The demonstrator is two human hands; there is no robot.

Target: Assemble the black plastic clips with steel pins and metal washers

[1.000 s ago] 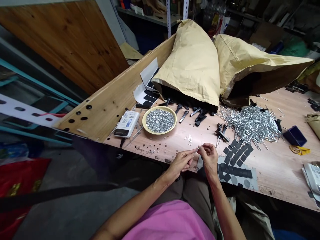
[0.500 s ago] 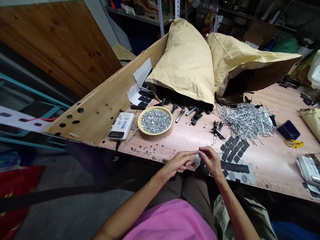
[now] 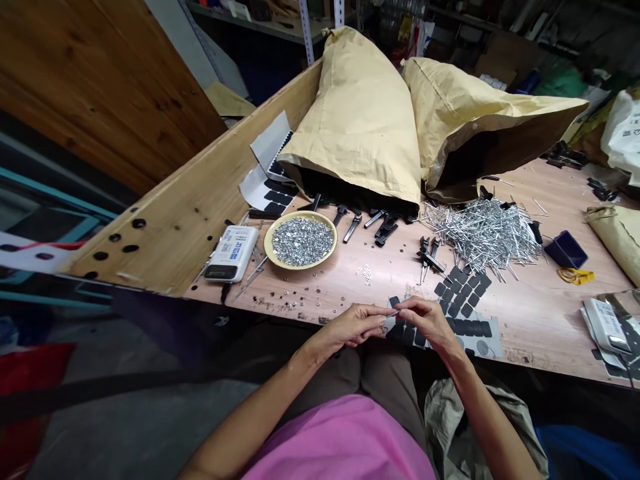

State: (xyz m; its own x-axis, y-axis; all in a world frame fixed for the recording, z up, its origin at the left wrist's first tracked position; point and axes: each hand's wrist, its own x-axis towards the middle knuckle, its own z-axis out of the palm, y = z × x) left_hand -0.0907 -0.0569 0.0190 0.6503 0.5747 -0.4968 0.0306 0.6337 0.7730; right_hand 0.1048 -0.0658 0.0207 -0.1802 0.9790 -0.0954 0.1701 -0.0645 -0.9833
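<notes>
My left hand (image 3: pixel 357 325) and my right hand (image 3: pixel 426 320) meet at the front edge of the table. Pinched between their fingertips is a thin metal rod (image 3: pixel 392 314); the fingers hide much of it, and any small part on its end is too small to tell. Both hands are closed. Under and beside my right hand lies a grey sheet (image 3: pixel 495 337) with black pads (image 3: pixel 467 327). Left of the hands stands a yellow bowl (image 3: pixel 269 248) full of small metal nuts. A heap of metal rods (image 3: pixel 493 233) lies beyond my right hand.
Two large tan sacks (image 3: pixel 355 120) lie open at the back, with black clamp-like parts (image 3: pixel 385 230) before them. A white device (image 3: pixel 233 253) sits by the wooden side board (image 3: pixel 165 227). Small washers (image 3: pixel 367 273), a dark blue box (image 3: pixel 566 249) and a yellow band (image 3: pixel 575 276) are on the table.
The view has shifted slightly, so the table appears a little further left. My right fingers have closed in lower around the rod, which both hands still hold.
</notes>
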